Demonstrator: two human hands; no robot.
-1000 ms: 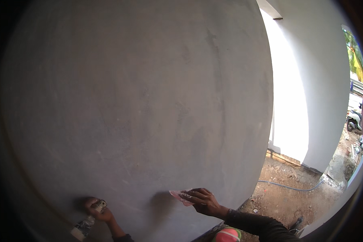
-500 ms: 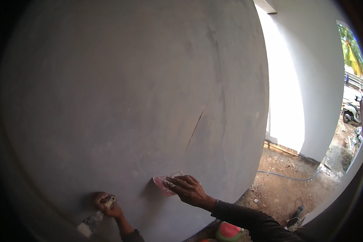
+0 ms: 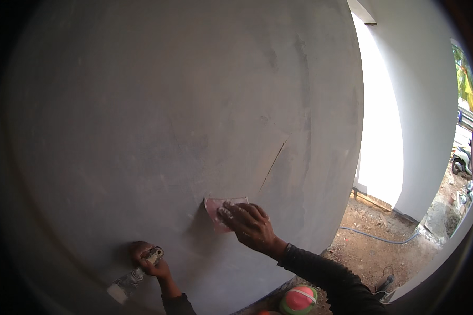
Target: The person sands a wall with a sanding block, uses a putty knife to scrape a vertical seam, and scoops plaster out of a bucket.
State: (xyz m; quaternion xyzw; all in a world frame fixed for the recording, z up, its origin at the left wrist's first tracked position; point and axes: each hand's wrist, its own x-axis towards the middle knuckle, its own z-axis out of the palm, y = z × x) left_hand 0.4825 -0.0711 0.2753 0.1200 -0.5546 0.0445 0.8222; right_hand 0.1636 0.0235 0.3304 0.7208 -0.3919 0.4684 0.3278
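Note:
A grey plastered wall (image 3: 168, 115) fills most of the view, with a thin dark crack (image 3: 275, 164) slanting across it right of the middle. My right hand (image 3: 251, 227) grips a pink flexible putty spreader (image 3: 214, 211), whose upper edge lies against the wall below and left of the crack. White filler smears the fingers. Lower left, my left hand (image 3: 143, 257) is wrapped round the handle of a putty knife (image 3: 125, 286). Its broad, whitish blade points down and left, close to the wall; whether it touches cannot be made out.
A pink and green round object (image 3: 299, 299) sits on the ground below my right forearm. Beyond the wall's right edge lie rubble-strewn dirt (image 3: 368, 247), a blue hose (image 3: 383, 240) and a dark tool-like object (image 3: 386, 282). A motorbike (image 3: 461, 160) stands outside at far right.
My right hand and the spreader have moved up the wall. My left hand still holds the putty knife low down. The view has shifted slightly, moving the crack rightward in the picture.

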